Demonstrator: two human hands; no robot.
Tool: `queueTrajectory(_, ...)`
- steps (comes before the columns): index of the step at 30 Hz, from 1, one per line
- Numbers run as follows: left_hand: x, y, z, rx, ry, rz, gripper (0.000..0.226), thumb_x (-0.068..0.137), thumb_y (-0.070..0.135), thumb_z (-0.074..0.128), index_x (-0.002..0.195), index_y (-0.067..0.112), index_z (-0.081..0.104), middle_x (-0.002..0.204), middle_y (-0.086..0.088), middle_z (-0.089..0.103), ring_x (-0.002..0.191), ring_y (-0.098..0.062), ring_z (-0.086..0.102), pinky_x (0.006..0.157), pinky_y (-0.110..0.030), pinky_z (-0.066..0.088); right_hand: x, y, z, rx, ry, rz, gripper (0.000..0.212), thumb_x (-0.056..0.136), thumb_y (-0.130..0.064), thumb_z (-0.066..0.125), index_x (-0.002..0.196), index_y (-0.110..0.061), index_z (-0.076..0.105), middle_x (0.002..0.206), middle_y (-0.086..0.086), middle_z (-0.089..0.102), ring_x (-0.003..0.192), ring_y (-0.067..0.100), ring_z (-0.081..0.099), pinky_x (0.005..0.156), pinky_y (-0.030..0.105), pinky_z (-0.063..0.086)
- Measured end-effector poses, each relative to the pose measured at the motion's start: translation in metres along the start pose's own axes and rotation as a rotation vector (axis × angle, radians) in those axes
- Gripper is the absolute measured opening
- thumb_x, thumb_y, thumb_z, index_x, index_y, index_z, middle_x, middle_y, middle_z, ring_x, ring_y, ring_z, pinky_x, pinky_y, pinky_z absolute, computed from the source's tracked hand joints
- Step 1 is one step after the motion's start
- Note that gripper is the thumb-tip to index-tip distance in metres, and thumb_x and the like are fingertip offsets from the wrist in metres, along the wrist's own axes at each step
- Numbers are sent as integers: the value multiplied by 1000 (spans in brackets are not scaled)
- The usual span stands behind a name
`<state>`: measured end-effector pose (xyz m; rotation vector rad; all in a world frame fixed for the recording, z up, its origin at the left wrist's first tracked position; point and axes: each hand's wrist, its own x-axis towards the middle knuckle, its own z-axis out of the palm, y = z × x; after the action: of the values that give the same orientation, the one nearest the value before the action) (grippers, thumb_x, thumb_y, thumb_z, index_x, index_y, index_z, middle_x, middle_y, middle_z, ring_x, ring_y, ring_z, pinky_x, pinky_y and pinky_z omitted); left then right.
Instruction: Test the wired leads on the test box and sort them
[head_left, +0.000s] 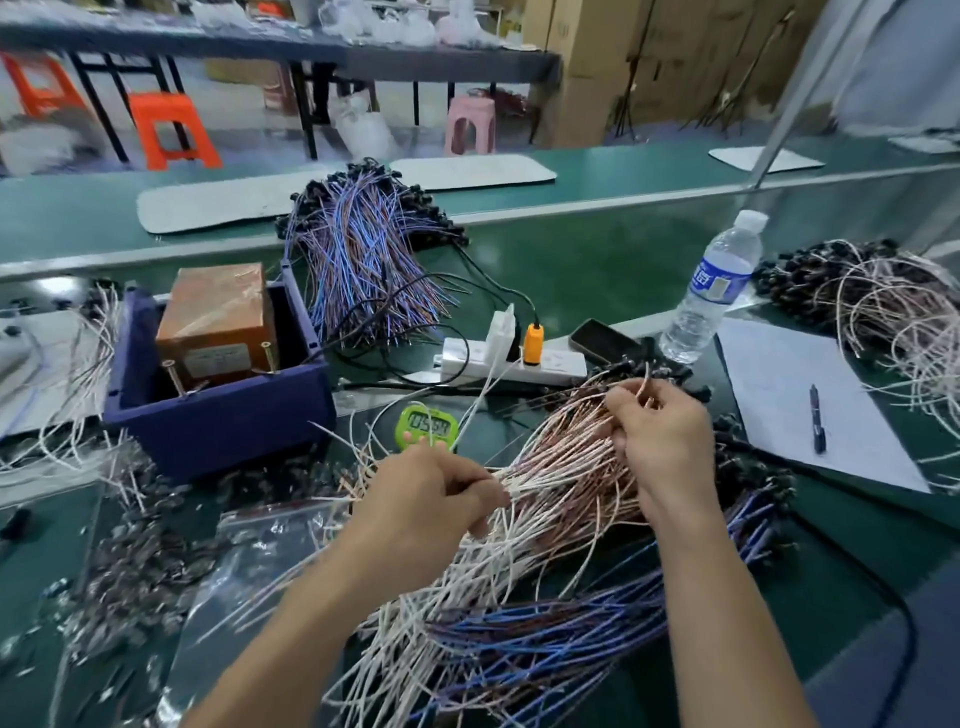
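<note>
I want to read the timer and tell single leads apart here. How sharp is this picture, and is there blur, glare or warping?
Head view: sharp in the middle, the pink and white leads separate cleanly, digits on the timer only partly legible; the loose leads at the left edge smear; the wide lens bows the bench rail; the plastic bag glints; light even, shadows soft.

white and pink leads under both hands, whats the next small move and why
Probably pull a single lead free with the right hand: it pinches a few strands of the white and pink leads while the left hand grips the bunch, and the test box stands untouched to the left.
</note>
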<state>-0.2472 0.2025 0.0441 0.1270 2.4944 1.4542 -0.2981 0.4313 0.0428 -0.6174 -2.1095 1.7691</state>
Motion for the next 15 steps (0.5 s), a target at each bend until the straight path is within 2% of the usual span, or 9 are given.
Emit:
queueTrajectory(2,0,-4,3,29,7,-26,23,95,39,71,76,29,79,69,-3,74,50,-16,56,47,-34,48,7,4,-7,-179,119,-108,14,91,-25,76,97,-23,64,55,-12,68,42,3,60,38,13,39)
queueTrajectory(3,0,-7,3,48,32,-38,21,94,37,72,75,34,79,70,4,75,51,-12,59,49,-32,52,8,5,-9,-245,155,-159,20,89,-27,78,103,-26,64,54,-16,67,46,-1,62,39,10,39)
queueTrajectory(6,-1,-16,1,174,153,-55,16,87,35,80,78,48,78,76,40,67,64,6,66,54,-13,49,7,8,-8,-382,221,-265,30,85,-26,82,111,-19,69,49,-11,60,56,-10,61,44,5,38)
queueTrajectory(8,-4,-22,-2,230,190,-37,16,82,36,83,86,50,78,79,52,59,76,16,62,64,-14,51,5,11,-5,-462,233,-294,35,83,-26,84,114,-21,67,52,-10,61,54,-1,63,53,6,39)
queueTrajectory(9,-5,-25,-3,232,182,-35,16,81,37,84,84,52,77,79,51,59,76,17,62,66,-17,53,4,12,-4,-493,230,-293,37,83,-27,84,115,-23,66,54,-9,62,54,3,63,60,16,46)
queueTrajectory(11,-6,-28,-2,212,150,-43,19,80,40,85,74,54,74,75,41,65,65,10,64,58,-17,52,-1,14,-2,-502,236,-282,34,82,-30,85,109,-26,63,54,-8,62,57,10,64,65,28,50)
queueTrajectory(13,-7,-30,2,161,148,-53,12,79,41,86,76,48,77,71,29,70,55,2,65,47,-18,49,-8,15,-4,-460,268,-276,27,84,-32,82,95,-29,58,49,-7,60,47,5,59,55,23,44)
queueTrajectory(14,-8,-29,4,138,158,-60,12,78,42,88,85,45,79,73,26,72,56,0,65,48,-19,50,-13,17,-6,-463,274,-268,24,86,-32,81,89,-29,57,50,-8,61,46,5,59,51,21,39)
queueTrajectory(15,-9,-28,5,122,168,-62,23,75,43,89,96,44,79,79,26,72,60,2,66,51,-16,51,-18,19,-9,-484,260,-260,22,87,-31,79,83,-29,57,53,-13,63,47,3,60,48,20,37)
